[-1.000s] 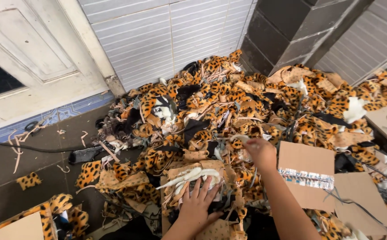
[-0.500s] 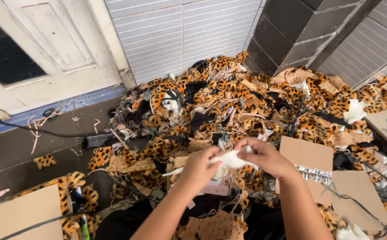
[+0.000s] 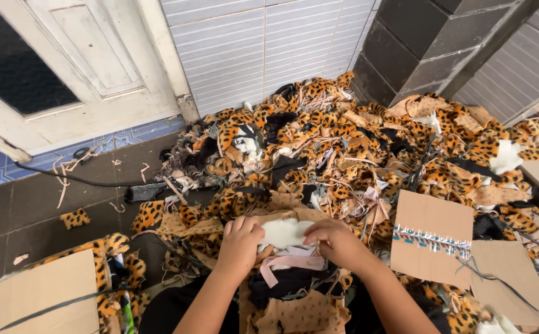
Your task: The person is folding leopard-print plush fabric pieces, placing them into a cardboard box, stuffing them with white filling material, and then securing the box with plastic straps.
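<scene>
Fingers of my left hand (image 3: 240,242) and right hand (image 3: 337,242) pinch a white fuzzy piece (image 3: 284,234) between them. I should grip both edges tight. Pink strips (image 3: 291,263) hang just under my fingers. Spotted scraps (image 3: 344,142) pile up beyond them.

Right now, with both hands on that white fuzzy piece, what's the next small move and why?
Probably lift the white fuzzy piece slightly clear of the pile. The left hand and right hand pinch its opposite ends, but it sits on pinkish strips and leopard-print scraps, so a small lift would likely free it.
</scene>
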